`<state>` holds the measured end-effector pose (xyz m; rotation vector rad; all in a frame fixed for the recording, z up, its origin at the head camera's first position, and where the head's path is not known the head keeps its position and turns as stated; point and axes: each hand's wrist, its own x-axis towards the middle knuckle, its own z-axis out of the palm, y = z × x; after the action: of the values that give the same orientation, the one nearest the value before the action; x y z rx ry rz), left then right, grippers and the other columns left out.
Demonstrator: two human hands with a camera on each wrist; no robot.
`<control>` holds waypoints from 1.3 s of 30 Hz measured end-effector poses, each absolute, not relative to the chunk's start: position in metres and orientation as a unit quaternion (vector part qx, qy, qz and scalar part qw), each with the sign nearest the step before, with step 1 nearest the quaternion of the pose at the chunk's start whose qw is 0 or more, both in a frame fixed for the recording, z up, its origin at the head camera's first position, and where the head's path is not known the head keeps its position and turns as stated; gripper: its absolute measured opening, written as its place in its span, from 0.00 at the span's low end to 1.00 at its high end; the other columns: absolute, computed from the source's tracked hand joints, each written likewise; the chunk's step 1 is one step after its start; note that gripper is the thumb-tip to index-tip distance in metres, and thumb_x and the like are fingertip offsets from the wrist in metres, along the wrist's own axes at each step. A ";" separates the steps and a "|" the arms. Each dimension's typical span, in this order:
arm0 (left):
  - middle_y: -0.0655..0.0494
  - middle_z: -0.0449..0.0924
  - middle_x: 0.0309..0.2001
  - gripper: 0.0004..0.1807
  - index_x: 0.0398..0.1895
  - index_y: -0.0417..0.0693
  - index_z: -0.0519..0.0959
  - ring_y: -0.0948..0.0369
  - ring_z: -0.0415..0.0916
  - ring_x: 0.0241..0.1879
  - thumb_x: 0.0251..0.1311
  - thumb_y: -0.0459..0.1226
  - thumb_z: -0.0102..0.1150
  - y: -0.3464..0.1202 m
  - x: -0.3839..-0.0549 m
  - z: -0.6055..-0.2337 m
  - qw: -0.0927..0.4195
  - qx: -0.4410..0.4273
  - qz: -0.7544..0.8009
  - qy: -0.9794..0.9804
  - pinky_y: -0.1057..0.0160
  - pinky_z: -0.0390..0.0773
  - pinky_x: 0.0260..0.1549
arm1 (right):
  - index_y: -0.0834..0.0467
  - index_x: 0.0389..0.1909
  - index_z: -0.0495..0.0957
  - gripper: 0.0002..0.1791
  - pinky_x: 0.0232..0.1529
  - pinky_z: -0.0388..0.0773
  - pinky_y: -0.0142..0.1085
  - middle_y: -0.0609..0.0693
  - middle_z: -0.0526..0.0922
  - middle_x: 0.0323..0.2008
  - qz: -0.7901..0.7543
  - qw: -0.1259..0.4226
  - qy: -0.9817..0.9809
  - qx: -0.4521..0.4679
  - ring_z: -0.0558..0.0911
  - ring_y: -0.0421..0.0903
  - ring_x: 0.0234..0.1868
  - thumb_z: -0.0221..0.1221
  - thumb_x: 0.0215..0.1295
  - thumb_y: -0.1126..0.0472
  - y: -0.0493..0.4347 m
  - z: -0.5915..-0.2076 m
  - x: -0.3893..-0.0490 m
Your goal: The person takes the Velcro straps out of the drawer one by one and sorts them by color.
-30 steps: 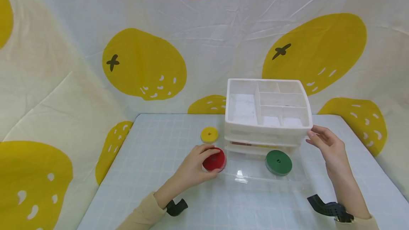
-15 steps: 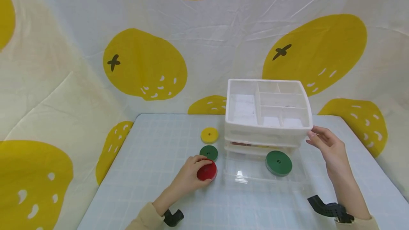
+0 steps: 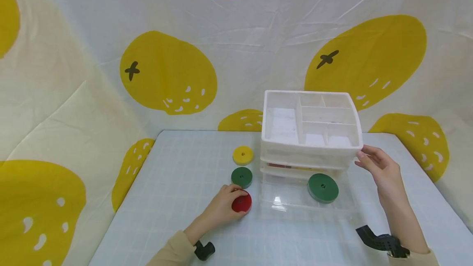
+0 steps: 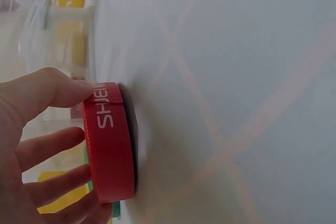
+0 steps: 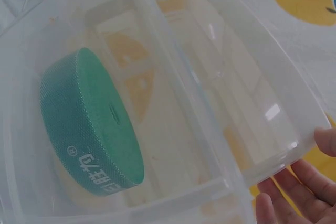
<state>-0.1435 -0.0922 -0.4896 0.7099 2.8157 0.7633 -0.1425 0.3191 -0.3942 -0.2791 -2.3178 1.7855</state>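
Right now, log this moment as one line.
Left hand: holds red roll | Right hand: touches white box corner | Clear drawer: pulled out, large green roll inside | Table: small green roll, yellow roll

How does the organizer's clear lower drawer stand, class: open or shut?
Open: the clear lower drawer juts out from the white organizer, exposing a green roll inside.

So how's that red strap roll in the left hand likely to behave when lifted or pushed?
The red strap roll will probably stay stiff, as it looks tightly wound. Its woven-looking edge probably gives the left hand decent grip. Pushed along the table broad side down, as it's held now, it would likely slide rather than roll.
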 end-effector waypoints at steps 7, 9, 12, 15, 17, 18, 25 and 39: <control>0.56 0.74 0.54 0.25 0.52 0.57 0.79 0.59 0.67 0.52 0.48 0.46 0.72 -0.091 -0.143 -0.492 0.069 0.238 0.235 0.940 0.61 0.81 0.42 | 0.47 0.65 0.68 0.26 0.66 0.37 0.72 0.25 0.73 0.49 0.605 0.100 -0.784 -0.095 0.75 0.24 0.45 0.55 0.67 0.45 0.319 -0.395 -0.142; 0.57 0.74 0.54 0.25 0.53 0.58 0.79 0.59 0.67 0.52 0.48 0.46 0.71 -0.090 -0.143 -0.493 0.066 0.241 0.224 0.942 0.62 0.81 0.42 | 0.47 0.65 0.68 0.26 0.66 0.37 0.72 0.25 0.73 0.50 0.605 0.101 -0.784 -0.095 0.75 0.24 0.45 0.55 0.67 0.45 0.319 -0.395 -0.142; 0.57 0.74 0.55 0.26 0.53 0.58 0.78 0.59 0.67 0.52 0.49 0.47 0.71 -0.090 -0.142 -0.494 0.064 0.244 0.212 0.944 0.62 0.81 0.42 | 0.47 0.65 0.68 0.27 0.67 0.38 0.71 0.25 0.73 0.50 0.605 0.101 -0.784 -0.097 0.75 0.23 0.45 0.54 0.67 0.45 0.319 -0.395 -0.143; 0.57 0.74 0.56 0.26 0.55 0.57 0.78 0.59 0.68 0.52 0.50 0.48 0.70 -0.090 -0.142 -0.494 0.063 0.247 0.206 0.945 0.62 0.81 0.42 | 0.47 0.65 0.68 0.26 0.67 0.40 0.70 0.25 0.73 0.49 0.604 0.104 -0.784 -0.096 0.75 0.23 0.45 0.55 0.67 0.45 0.319 -0.395 -0.143; 0.56 0.74 0.57 0.27 0.56 0.57 0.77 0.59 0.69 0.53 0.51 0.49 0.69 -0.090 -0.142 -0.492 0.065 0.245 0.199 0.946 0.62 0.82 0.42 | 0.47 0.64 0.68 0.26 0.68 0.40 0.70 0.25 0.73 0.49 0.603 0.105 -0.785 -0.093 0.75 0.23 0.45 0.55 0.68 0.46 0.319 -0.395 -0.143; 0.56 0.74 0.57 0.27 0.56 0.57 0.77 0.58 0.69 0.53 0.52 0.50 0.69 -0.089 -0.142 -0.490 0.066 0.244 0.194 0.948 0.61 0.81 0.42 | 0.47 0.64 0.68 0.26 0.68 0.41 0.70 0.25 0.73 0.49 0.602 0.106 -0.786 -0.093 0.75 0.23 0.45 0.55 0.68 0.46 0.319 -0.395 -0.143; 0.53 0.76 0.57 0.27 0.57 0.54 0.77 0.56 0.72 0.54 0.54 0.51 0.67 -0.085 -0.140 -0.466 0.038 0.248 0.153 0.956 0.56 0.81 0.47 | 0.48 0.64 0.68 0.25 0.67 0.41 0.70 0.24 0.73 0.48 0.600 0.107 -0.788 -0.088 0.76 0.23 0.44 0.54 0.68 0.46 0.319 -0.395 -0.143; 0.60 0.82 0.49 0.20 0.53 0.53 0.79 0.62 0.78 0.47 0.59 0.48 0.62 -0.060 -0.145 -0.395 -0.076 0.347 0.145 0.923 0.64 0.80 0.45 | 0.48 0.65 0.68 0.26 0.67 0.41 0.70 0.26 0.73 0.50 0.597 0.108 -0.790 -0.088 0.75 0.23 0.44 0.54 0.68 0.46 0.318 -0.395 -0.142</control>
<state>-0.1452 -0.0599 -0.3953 1.1466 3.0506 0.4785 -0.1420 0.3183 -0.3946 -0.2574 -2.3235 1.7569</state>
